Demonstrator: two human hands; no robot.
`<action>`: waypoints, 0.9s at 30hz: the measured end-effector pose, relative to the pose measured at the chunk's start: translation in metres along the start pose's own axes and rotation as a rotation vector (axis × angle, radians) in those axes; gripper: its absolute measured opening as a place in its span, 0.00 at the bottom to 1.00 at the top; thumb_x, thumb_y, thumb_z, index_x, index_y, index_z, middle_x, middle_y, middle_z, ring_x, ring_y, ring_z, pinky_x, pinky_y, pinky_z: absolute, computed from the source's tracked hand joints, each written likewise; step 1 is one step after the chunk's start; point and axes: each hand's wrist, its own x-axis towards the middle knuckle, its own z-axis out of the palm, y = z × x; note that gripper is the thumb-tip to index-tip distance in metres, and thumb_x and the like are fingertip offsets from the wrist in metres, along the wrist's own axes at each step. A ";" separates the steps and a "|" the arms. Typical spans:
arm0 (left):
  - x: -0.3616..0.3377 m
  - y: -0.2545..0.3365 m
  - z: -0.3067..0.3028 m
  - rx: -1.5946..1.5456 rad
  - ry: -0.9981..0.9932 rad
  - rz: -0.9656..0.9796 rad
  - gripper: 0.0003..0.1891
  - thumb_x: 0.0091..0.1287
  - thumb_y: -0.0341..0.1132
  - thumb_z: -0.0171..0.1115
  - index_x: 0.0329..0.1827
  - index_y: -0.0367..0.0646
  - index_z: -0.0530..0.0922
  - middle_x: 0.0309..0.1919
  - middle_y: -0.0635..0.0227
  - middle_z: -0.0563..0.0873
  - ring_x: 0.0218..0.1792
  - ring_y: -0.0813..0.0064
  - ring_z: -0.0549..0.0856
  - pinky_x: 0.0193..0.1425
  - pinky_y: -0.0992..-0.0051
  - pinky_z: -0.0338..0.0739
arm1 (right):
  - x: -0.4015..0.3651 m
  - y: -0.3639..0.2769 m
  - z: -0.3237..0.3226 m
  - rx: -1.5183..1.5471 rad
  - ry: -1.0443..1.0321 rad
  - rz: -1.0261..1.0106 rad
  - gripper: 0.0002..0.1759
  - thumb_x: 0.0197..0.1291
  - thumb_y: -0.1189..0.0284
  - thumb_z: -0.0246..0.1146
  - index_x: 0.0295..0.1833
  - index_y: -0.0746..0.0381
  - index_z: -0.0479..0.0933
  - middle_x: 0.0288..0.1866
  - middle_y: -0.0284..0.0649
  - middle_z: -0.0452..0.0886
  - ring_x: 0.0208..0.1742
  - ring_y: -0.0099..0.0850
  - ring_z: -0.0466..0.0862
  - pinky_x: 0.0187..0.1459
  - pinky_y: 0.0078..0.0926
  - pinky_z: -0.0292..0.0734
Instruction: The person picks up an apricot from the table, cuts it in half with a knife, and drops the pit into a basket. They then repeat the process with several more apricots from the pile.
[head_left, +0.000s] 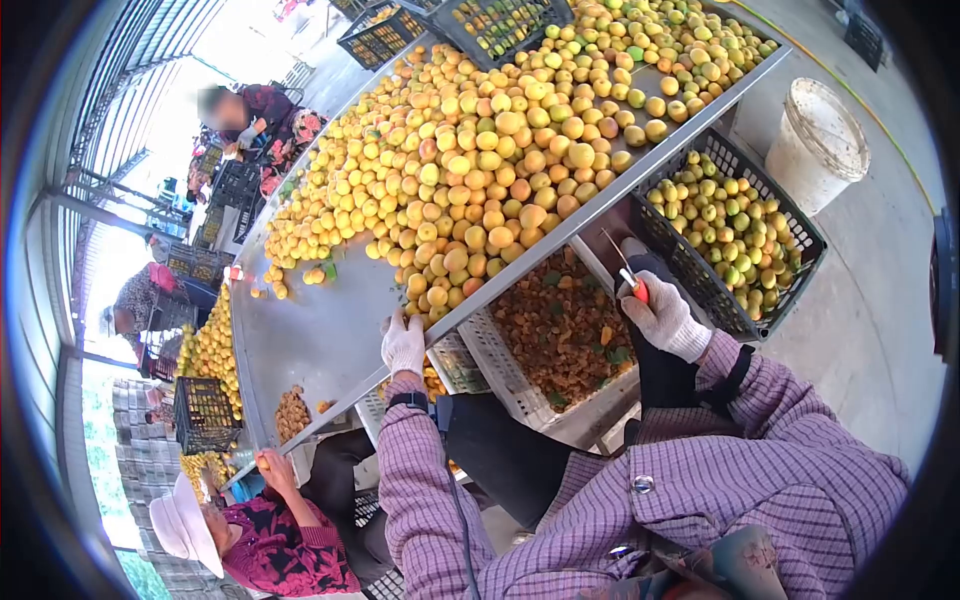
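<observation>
My left hand [403, 345], in a white glove, is at the near rim of the metal table [300, 330], beside the heap of yellow-orange apricots [480, 190]. Its fingers look apart, and I see no fruit in them. My right hand [662, 318], gloved too, is closed around the red handle of a small knife [640, 290], whose thin blade points up and left. Below, between my hands, a pale crate [515, 385] holds wet brown apricot pits [565, 330] with some green leaves.
A black crate [800, 235] of greenish apricots stands right of my knees, with a white bucket [820, 140] behind it. Another black crate [500, 30] sits on the table's far side. A co-worker in a pale hat [185, 525] sits at my left; others work farther back.
</observation>
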 end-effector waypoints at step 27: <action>0.040 0.304 0.059 -0.473 0.215 0.436 0.20 0.66 0.40 0.68 0.59 0.41 0.83 0.59 0.48 0.85 0.61 0.48 0.83 0.67 0.57 0.78 | 0.008 -0.007 -0.008 -0.031 -0.023 0.010 0.08 0.67 0.74 0.65 0.49 0.61 0.77 0.31 0.41 0.86 0.34 0.36 0.89 0.40 0.31 0.82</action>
